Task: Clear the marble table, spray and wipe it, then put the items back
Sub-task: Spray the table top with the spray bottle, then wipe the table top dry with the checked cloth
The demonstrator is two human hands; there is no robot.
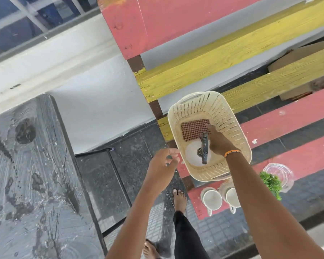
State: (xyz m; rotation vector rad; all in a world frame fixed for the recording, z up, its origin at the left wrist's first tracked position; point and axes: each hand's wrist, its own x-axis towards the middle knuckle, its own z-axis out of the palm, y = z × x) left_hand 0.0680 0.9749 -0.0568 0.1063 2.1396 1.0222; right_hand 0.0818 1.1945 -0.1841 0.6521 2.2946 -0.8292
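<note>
The grey marble table (32,174) fills the lower left, its top wet and streaked. A cream perforated basket (230,128) stands on the slatted bench to the right. Inside lie a red checked cloth (192,128) and a white spray bottle (192,153) with a dark trigger head. My right hand (216,141) reaches into the basket, fingertips on the cloth's right edge, beside the trigger. My left hand (161,165) hovers just left of the basket, fingers loosely curled, holding nothing.
Two white mugs (212,200) stand on the red and yellow bench (195,58) below the basket. A glass vase with a green plant (273,179) sits to their right. Cardboard boxes (295,58) lie behind the slats. My bare feet stand on dark floor tiles.
</note>
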